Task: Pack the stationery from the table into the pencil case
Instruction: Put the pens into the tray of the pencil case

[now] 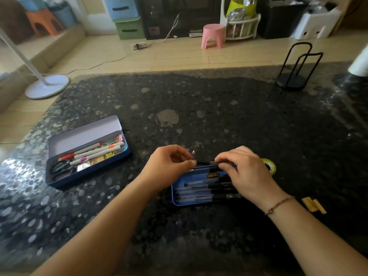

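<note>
Together, your left hand (169,162) and right hand (245,170) hold one black pen (205,162) level above the near blue tray (180,204), each grip pinching an end between curled fingers and thumb. Your left grip takes the pen's left end; your right grip closes round its right end, hiding the tip. Below the held pen, the tray sits on the dark speckled tabletop (199,108) directly in front of you, with several clear-barrelled, black-capped pens (203,193) lying side by side along its length. Your right palm covers the tray's right edge.

Well to the left, the open pencil case (59,182) rests at an angle, its pale lid (79,134) raised behind it. Inside lie white markers (95,151) with orange and pink bands, dark-handled scissors (61,167) at the near end, binder clips (119,138) at the far end, and small foil-like items that are too blurred to name.

Just beyond your right hand, a roll of yellowish tape (269,165) peeks out on the tabletop. Near your right wrist, which wears a thin cord bracelet (278,205), lie small yellow pieces (313,205). A black wire stand (294,76) occupies the far right corner.
</note>
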A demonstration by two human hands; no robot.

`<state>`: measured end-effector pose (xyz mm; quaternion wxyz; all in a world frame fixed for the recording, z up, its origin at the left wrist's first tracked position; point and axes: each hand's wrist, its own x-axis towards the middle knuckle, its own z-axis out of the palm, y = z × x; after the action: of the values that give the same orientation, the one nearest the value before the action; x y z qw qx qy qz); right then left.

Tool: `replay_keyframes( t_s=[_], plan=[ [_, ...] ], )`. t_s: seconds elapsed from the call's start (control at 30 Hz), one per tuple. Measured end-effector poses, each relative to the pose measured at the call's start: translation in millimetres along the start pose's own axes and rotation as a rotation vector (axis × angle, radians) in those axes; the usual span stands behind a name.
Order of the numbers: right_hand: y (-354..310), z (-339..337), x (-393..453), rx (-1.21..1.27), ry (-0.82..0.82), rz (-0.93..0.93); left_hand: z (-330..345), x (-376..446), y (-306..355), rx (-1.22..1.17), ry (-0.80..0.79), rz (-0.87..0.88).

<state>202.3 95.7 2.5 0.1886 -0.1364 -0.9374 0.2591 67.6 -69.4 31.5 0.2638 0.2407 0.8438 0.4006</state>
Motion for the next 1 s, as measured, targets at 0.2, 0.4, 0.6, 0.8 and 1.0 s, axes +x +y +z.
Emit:
replay_keyframes(
  t_s=[0.2,0.4,0.6,0.8,1.0],
  plan=[
    [-11,13,0,-0.247,-0.082,-0.055,4,-2,-15,0.491,-0.022,0.304],
    [7,-22,-5,-0.276,-0.113,0.096,9,0,-17,0.602,0.006,0.373],
    [14,-30,-11,-0.343,-0.232,0.257,11,0,-17,0.614,-0.003,0.372],
    [9,-28,-8,-0.379,-0.27,0.293,13,1,-15,0.597,0.015,0.316],
    [7,-25,-11,-0.306,-0.272,0.334,7,4,-18,0.583,-0.024,0.295]
  ],
)
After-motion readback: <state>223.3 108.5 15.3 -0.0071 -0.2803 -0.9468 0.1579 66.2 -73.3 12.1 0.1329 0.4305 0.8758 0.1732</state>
